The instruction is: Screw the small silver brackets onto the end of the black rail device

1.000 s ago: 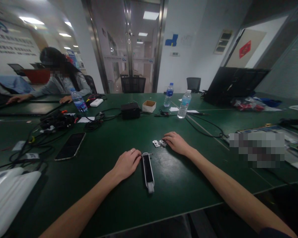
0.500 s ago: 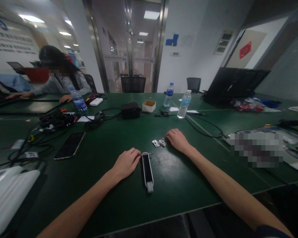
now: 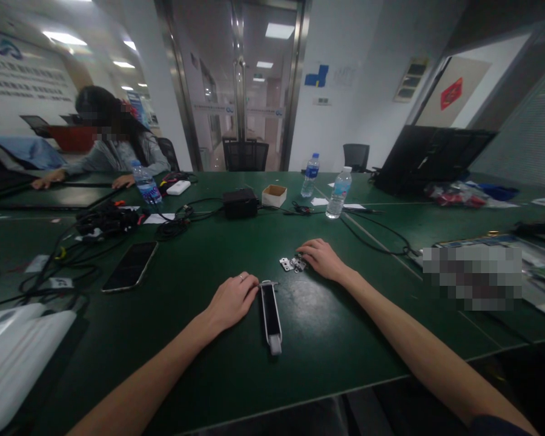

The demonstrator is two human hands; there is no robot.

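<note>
On the green table lies a long, narrow device (image 3: 270, 312) with a dark face, a white rim and a pale grey near end. A thin metal pin (image 3: 269, 284) crosses its far end. My left hand (image 3: 234, 298) rests at the left of that end, fingers curled and touching the pin's side; what they hold, if anything, is hidden. Farther back sits a small pile of silvery metal plates with holes (image 3: 293, 263). Over its right edge reaches my right hand (image 3: 320, 257), fingers stretched out and slightly apart, partly covering the pieces.
A phone (image 3: 131, 266) and white cases (image 3: 22, 357) lie left. Behind are tangled cables (image 3: 104, 219), a black box (image 3: 240, 203), a small carton (image 3: 274, 195) and water bottles (image 3: 339, 192). An opened electronic panel (image 3: 536, 266) lies right. Another person (image 3: 118, 145) sits at far left.
My right hand has shifted slightly left, its fingers now extending over the metal plates. My left hand and the narrow device stay in place.
</note>
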